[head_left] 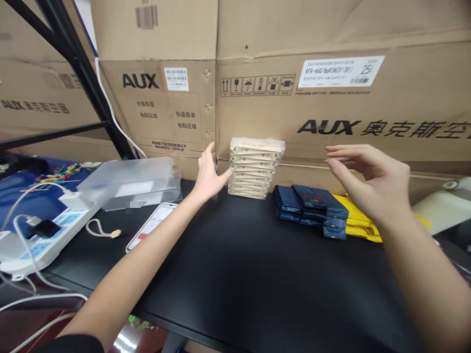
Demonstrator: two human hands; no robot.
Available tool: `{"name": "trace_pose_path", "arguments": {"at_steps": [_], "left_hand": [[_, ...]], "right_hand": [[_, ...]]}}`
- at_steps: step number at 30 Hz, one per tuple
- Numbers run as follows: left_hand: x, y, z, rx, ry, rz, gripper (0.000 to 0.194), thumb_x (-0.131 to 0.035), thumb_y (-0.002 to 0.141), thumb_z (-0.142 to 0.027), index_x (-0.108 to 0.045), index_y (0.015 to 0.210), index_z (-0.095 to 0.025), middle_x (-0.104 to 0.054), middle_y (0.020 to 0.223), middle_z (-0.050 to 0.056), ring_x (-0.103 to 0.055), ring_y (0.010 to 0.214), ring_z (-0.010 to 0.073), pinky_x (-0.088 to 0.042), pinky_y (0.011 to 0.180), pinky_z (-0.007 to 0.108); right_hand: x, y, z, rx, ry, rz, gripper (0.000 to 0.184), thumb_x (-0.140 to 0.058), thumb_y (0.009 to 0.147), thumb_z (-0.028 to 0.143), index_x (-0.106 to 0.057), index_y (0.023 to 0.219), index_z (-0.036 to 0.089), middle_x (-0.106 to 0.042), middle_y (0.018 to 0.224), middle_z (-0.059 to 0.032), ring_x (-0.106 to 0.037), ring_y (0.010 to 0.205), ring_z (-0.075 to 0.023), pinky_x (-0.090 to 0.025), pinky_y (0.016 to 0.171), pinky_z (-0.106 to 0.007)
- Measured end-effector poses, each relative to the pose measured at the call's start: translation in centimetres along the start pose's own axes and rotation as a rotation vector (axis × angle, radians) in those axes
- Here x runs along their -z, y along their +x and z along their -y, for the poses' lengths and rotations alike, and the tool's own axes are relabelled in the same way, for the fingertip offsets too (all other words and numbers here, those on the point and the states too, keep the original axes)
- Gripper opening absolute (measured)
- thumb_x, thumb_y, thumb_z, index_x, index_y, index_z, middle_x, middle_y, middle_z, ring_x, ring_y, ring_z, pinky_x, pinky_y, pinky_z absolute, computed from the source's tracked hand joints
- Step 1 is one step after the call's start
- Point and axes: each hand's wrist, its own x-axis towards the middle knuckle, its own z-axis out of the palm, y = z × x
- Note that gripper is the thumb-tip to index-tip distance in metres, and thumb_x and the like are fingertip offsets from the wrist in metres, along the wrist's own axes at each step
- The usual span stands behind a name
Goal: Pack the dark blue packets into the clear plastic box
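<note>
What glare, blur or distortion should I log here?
Head view: bright glare on the reddish floor at bottom left; same view: large AUX lettering reads clearly, but fine print on the cream packets is too soft to read; head view again: right forearm looks stretched, probably wide-lens distortion.

A stack of packets (253,169) stands at the back of a bench (235,274), before cardboard boxes (257,115). To its right sit piled pouches (312,201), then folded bags (362,223) — to its left, a plastic folder (128,174), a phone (157,217) in front. Farther left lie a cord loop (97,229) and, beyond, a power strip (53,245).
</note>
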Motion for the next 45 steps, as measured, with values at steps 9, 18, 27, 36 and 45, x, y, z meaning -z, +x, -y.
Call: {"name": "trace_pose_path", "arguments": {"at_steps": [9, 18, 27, 36, 45], "left_hand": [[12.6, -2.1, 6.8, 0.227, 0.683, 0.099, 0.057, -0.057, 0.076, -0.051, -0.054, 0.123, -0.019, -0.054, 0.132, 0.019, -0.041, 0.127, 0.0418, -0.027, 0.103, 0.063], [13.9, -4.4, 9.5, 0.046, 0.894, 0.275, 0.05, -0.051, 0.083, -0.042, -0.056, 0.127, -0.02, -0.061, 0.127, 0.015, -0.053, 0.118, 0.034, -0.038, 0.097, 0.045], [15.7, -4.0, 7.0, 0.006, 0.922, 0.135, 0.046, -0.033, 0.092, -0.041, -0.069, 0.11, -0.02, -0.07, 0.109, 0.014, -0.063, 0.103, 0.0319, -0.044, 0.084, 0.039], [10.2, -7.9, -8.6, -0.38, 0.564, 0.171, 0.03, -0.042, 0.094, -0.032, -0.069, 0.104, -0.025, -0.072, 0.108, 0.005, -0.065, 0.102, 0.026, -0.047, 0.09, 0.039], [-3.3, -12.6, -12.7, -0.636, 0.453, 0.496, 0.019, -0.048, 0.09, -0.013, -0.064, 0.099, -0.01, -0.071, 0.094, 0.012, -0.066, 0.087, 0.0216, -0.048, 0.074, 0.033]], "right_hand": [[-0.4, 0.1, 0.7, 0.06, 0.019, 0.036, 0.01, -0.066, 0.076, 0.017, -0.069, 0.085, 0.02, -0.071, 0.098, -0.0068, -0.068, 0.082, -0.0165, -0.058, 0.074, -0.03], [-0.2, -0.2, 1.8, 0.053, 0.016, 0.116, 0.02, -0.059, 0.083, 0.025, -0.067, 0.092, 0.041, -0.068, 0.105, 0.0017, -0.066, 0.089, -0.0211, -0.057, 0.08, -0.04], [1.0, 0.2, 4.5, 0.132, 0.014, 0.076, 0.018, -0.06, 0.082, 0.022, -0.067, 0.091, 0.037, -0.068, 0.105, 0.0016, -0.066, 0.096, -0.0214, -0.058, 0.081, -0.04], [1.2, -2.5, 3.1, -0.286, 0.272, 0.17, 0.027, -0.058, 0.084, 0.048, -0.066, 0.089, 0.022, -0.071, 0.078, -0.0058, -0.067, 0.059, -0.0174, -0.056, 0.052, -0.031], [-1.5, -10.1, -2.5, -0.978, 0.571, 0.484, 0.046, -0.055, 0.081, 0.058, -0.055, 0.109, 0.022, -0.067, 0.078, -0.0027, -0.064, 0.063, -0.0139, -0.054, 0.054, -0.025]]}}
